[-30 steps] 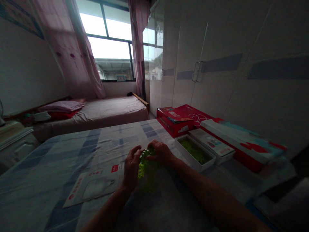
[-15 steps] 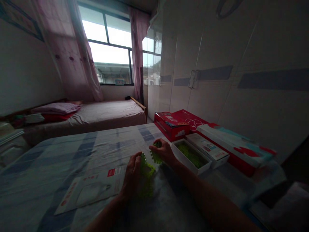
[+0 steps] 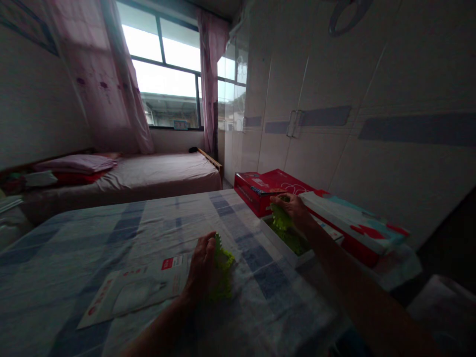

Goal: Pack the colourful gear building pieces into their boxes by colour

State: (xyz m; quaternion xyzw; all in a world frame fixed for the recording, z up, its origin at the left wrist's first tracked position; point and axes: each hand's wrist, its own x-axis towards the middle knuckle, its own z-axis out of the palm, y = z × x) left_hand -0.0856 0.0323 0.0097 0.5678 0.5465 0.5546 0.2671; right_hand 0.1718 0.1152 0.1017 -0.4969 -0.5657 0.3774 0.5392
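Note:
My left hand (image 3: 201, 270) rests on a checked bed sheet (image 3: 148, 228), its fingers curled around a pile of bright green toothed plastic pieces (image 3: 223, 267). My right hand (image 3: 292, 208) is stretched out to the right, closed on one green piece (image 3: 279, 218) just above a white open box (image 3: 280, 243) that holds more green pieces. The light is dim and the pieces' exact shape is hard to make out.
A printed leaflet (image 3: 137, 292) lies left of my left hand. Red boxes (image 3: 260, 186) and a white-and-red flat box (image 3: 353, 218) lie beside the white box, against a wardrobe (image 3: 334, 124). A second bed (image 3: 148, 171) stands under the window.
My right hand has left the pile by my left hand and carried a green piece rightward over the white box. My left hand has stayed on the pile.

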